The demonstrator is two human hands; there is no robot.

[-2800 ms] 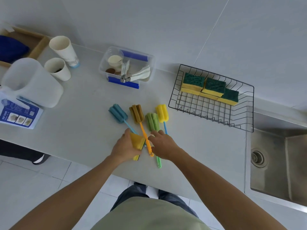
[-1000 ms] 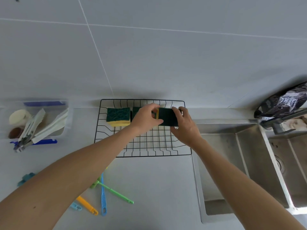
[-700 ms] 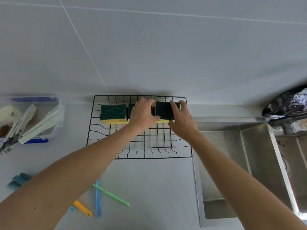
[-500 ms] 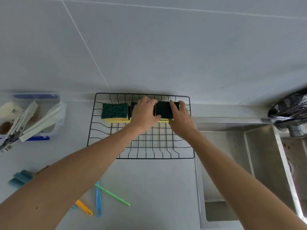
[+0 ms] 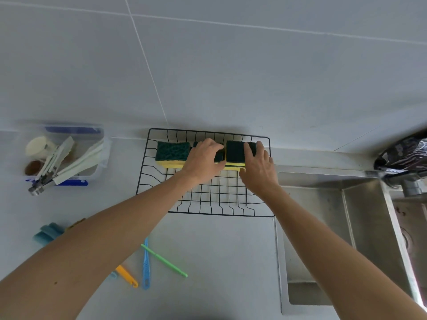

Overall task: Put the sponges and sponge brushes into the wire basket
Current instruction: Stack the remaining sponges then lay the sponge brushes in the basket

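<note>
The black wire basket stands against the wall. A green-and-yellow sponge lies at its back left. My left hand covers the middle sponge, fingertips against another sponge that sits on top of the right-hand one. My right hand grips this top sponge from the right. Sponge brushes lie on the counter at lower left: a blue foam head, and green, blue and orange handles. My left forearm hides the other brush heads.
A clear plastic box with tongs and small items stands left of the basket. A steel sink opens right of the basket, with a faucet at the far right. The tiled wall rises directly behind the basket.
Both hands carried a sponge from the brushes to the basket and lowered it onto the right-hand sponge at the back. Over the last half second the hands have barely moved.
</note>
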